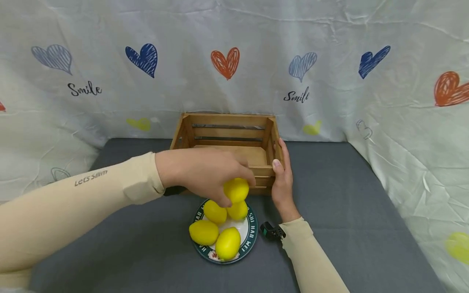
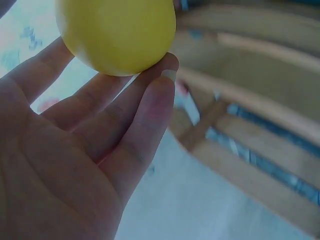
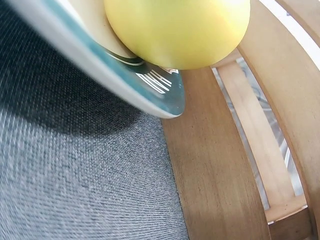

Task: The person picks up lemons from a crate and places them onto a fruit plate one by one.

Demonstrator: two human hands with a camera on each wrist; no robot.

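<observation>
My left hand [image 1: 207,171] grips a yellow lemon [image 1: 236,189] just above the plate, in front of the wooden crate. The left wrist view has this lemon [image 2: 115,37] held at the fingertips. Several more lemons [image 1: 228,244] lie on a round plate [image 1: 253,232] with a dark green lettered rim. The slatted wooden crate [image 1: 231,120] stands behind the plate, and no lemon shows in its visible inside. At the crate's right end, my right hand [image 1: 283,187] holds the side, thumb at the front corner and fingers along the outside. The right hand is out of sight in its wrist view.
A dark grey cloth [image 1: 348,211] covers the table. Behind it hangs a pale curtain [image 1: 256,36] with printed hearts, close to the crate's back. In the right wrist view the plate's rim [image 3: 165,102] sits close to the crate's front slats [image 3: 210,165].
</observation>
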